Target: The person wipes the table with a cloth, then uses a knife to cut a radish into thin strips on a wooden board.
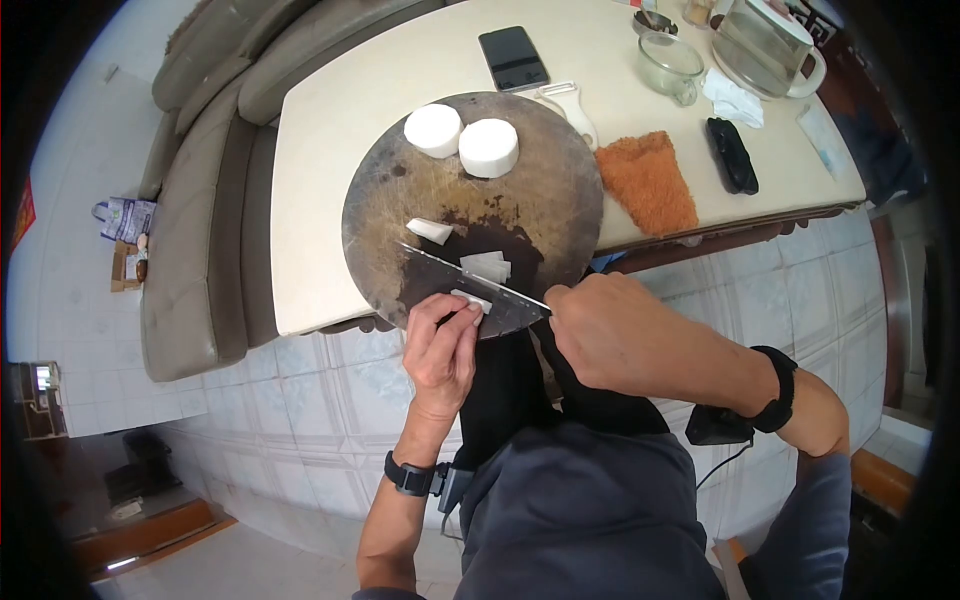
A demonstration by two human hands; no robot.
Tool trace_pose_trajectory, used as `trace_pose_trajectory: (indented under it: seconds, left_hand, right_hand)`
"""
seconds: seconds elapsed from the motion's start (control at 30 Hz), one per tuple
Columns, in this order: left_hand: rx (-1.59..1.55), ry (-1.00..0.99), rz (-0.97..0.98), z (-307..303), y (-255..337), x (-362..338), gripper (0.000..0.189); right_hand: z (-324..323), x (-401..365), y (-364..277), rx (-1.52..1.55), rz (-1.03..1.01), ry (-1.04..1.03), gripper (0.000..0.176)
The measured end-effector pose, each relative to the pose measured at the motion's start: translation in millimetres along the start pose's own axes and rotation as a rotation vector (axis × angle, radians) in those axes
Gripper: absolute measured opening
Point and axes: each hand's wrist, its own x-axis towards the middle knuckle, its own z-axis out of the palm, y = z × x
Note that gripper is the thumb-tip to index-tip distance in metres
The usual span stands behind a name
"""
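Note:
Fingers bent, my left hand presses a small piece of white radish near the front edge of a round wooden cutting board. A kitchen knife is in my right hand, which is wrapped round its handle. The blade slants across the board, close to my left fingertips. Just beyond the blade lie several thin radish slices, partly overlapping. A wedge-shaped radish piece rests near the knife's far end. Two thick radish rounds sit at the board's far side.
Beside the board, on the cream table, are a white peeler, a phone and an orange cloth. Farther right are a black case, a glass cup and a glass pitcher. A sofa stands left.

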Motion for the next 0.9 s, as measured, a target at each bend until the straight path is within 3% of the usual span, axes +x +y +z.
trace_pose_trajectory:
  seconds: [0.83,0.9]
  left_hand:
    - [-0.013,-0.022,-0.015,-2.2,1.2,2.8,0.026]
    - [-0.008,-0.021,-0.015,-2.6,2.0,3.5,0.025]
  right_hand:
    - [-4.2,-12.3,-5.3,0.054,0.013,-0.057,0.015]
    - [-6.3,-11.0,-8.3,-0.01,0.023,-0.087,0.009]
